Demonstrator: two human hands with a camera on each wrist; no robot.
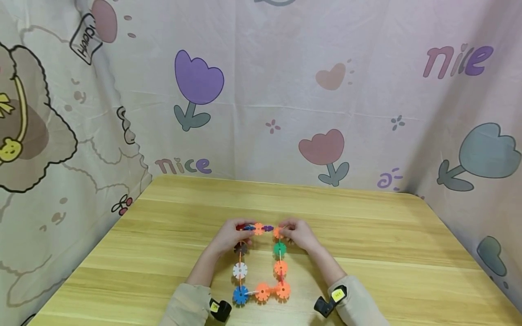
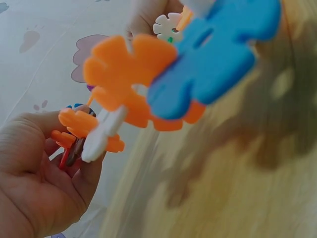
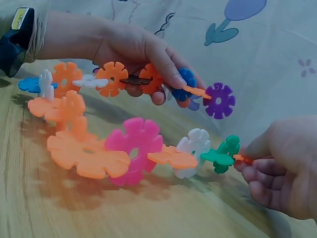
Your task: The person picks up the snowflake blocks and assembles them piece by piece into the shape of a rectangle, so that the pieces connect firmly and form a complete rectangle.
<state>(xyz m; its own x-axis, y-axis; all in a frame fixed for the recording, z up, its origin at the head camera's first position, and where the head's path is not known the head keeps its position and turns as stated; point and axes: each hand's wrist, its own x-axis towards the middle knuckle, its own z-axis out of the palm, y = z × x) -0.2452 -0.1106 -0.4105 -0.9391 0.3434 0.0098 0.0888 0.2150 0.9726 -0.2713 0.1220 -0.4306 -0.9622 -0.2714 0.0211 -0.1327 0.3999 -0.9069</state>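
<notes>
A chain of linked plastic snowflake discs runs in a near-square loop between both hands, with a blue disc (image 1: 240, 294) and an orange disc (image 1: 283, 290) at its near corners. My left hand (image 1: 228, 236) grips the far left part around a blue disc (image 3: 185, 83). From there an orange disc and a purple disc (image 3: 219, 100) stick out as one loose end. The other end is an orange disc (image 3: 242, 158) beside a green disc (image 3: 228, 154); my right hand (image 1: 301, 233) pinches it. In the right wrist view the purple disc and this orange disc are apart.
The chain's near side is low over the wooden table (image 1: 367, 235). A printed curtain (image 1: 261, 149) hangs behind the table's far edge and at both sides. Each wrist wears a small black camera, such as the right wrist camera (image 1: 325, 306).
</notes>
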